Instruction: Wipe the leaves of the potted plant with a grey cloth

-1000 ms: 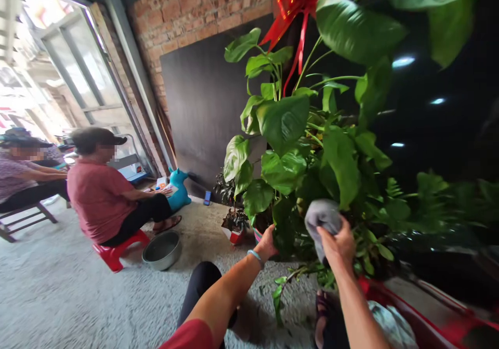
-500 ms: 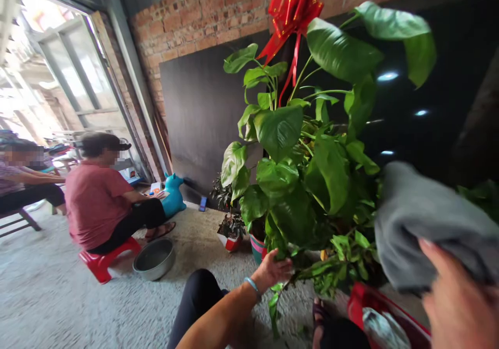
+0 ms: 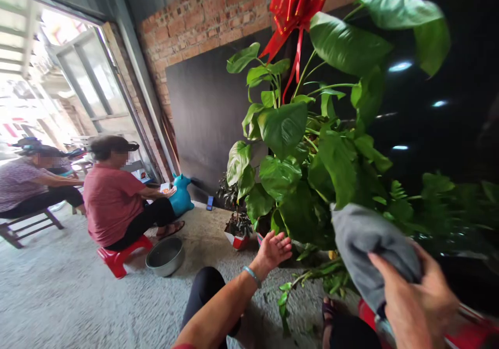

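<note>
A big potted plant (image 3: pixel 312 151) with broad green leaves and a red bow (image 3: pixel 296 5) on top stands in front of me. My left hand (image 3: pixel 273 250) is open, palm up, just under its lower leaves and apart from them. My right hand (image 3: pixel 417 297) is close to the camera at the lower right, gripping a folded grey cloth (image 3: pixel 370 245) held against the plant's right side. My knee (image 3: pixel 206 286) in dark trousers shows below.
A person in a red shirt (image 3: pixel 113 203) sits on a red stool (image 3: pixel 119 255) at the left, a metal bowl (image 3: pixel 166 255) beside them. Another seated person (image 3: pixel 27 182) is farther left. A small potted plant (image 3: pixel 237 229), a teal toy (image 3: pixel 180 195) and a phone (image 3: pixel 209 202) lie by the dark board.
My left hand has let go of the lower leaves and opened, palm up. My right hand pulled the grey cloth off the leaves toward the camera, then partly back toward the plant.
</note>
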`<control>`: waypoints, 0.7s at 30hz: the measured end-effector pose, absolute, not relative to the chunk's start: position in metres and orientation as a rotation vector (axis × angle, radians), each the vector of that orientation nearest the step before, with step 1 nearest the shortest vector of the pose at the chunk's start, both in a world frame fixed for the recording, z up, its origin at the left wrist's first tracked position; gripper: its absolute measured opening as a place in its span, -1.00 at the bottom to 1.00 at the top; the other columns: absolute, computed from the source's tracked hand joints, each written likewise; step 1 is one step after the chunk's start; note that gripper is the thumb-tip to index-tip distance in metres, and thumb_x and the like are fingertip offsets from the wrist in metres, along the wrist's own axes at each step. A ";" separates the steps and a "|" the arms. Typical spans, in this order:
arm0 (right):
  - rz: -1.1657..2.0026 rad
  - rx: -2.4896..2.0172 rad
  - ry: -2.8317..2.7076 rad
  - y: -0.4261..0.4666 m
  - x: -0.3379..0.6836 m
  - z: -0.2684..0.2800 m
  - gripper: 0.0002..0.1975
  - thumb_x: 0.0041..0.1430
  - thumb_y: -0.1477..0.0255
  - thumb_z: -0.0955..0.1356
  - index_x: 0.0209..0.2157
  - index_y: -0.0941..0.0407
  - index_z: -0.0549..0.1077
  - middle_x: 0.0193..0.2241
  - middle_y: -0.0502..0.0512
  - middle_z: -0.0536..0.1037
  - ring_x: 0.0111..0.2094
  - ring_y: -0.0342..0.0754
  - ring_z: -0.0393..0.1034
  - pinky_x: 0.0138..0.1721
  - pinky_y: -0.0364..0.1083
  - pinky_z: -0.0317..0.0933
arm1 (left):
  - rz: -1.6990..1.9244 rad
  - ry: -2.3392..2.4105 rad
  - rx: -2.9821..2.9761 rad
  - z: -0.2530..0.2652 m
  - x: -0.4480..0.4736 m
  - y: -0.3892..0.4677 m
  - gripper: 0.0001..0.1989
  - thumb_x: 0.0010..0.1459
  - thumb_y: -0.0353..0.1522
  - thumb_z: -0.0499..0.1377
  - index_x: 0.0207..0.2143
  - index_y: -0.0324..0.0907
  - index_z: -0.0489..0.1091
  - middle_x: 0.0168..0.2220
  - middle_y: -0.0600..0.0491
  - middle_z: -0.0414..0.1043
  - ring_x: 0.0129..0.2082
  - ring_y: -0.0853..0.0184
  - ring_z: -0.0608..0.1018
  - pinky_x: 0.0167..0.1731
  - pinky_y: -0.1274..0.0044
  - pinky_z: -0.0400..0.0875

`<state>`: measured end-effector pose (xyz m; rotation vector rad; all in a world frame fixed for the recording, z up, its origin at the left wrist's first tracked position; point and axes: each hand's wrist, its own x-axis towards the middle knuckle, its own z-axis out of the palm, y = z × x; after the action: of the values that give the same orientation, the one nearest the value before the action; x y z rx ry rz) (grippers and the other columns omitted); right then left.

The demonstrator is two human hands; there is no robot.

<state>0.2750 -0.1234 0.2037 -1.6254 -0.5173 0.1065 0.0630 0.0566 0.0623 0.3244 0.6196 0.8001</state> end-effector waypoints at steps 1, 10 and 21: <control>-0.005 -1.594 -0.549 -0.118 0.270 0.221 -0.08 -0.12 -0.04 0.49 0.26 0.10 0.51 0.12 0.35 0.61 0.14 0.47 0.49 0.21 0.30 0.31 | 0.830 0.583 0.338 0.074 0.071 0.055 -0.63 0.44 -0.11 0.06 -0.19 -0.20 0.49 -0.31 -0.03 0.63 -0.34 0.22 0.64 -0.06 0.32 0.44; 0.452 -1.803 -1.079 -0.113 0.234 0.178 -0.17 -0.24 -0.02 0.32 0.05 0.13 0.60 -0.23 0.32 0.70 -0.14 0.44 0.59 -0.08 0.26 0.41 | 1.030 0.387 0.505 0.130 0.116 0.033 -0.49 0.06 -0.04 0.41 -0.07 -0.22 0.60 -0.04 -0.16 0.67 0.16 -0.06 0.59 0.24 0.21 0.42; 0.234 -1.628 -0.942 -0.113 0.227 0.208 -0.09 -0.23 -0.07 0.38 0.12 0.19 0.55 0.01 0.44 0.65 0.03 0.44 0.56 0.06 0.25 0.41 | 1.136 0.676 0.603 0.137 0.131 0.018 -0.85 0.04 -0.36 0.38 -0.32 -0.22 0.55 -0.36 0.01 0.61 -0.34 0.28 0.58 -0.24 0.48 0.48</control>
<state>0.2269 -0.1125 0.2076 -1.6282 -0.9424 0.2343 0.1311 0.0178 0.1375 0.6031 0.6760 1.1363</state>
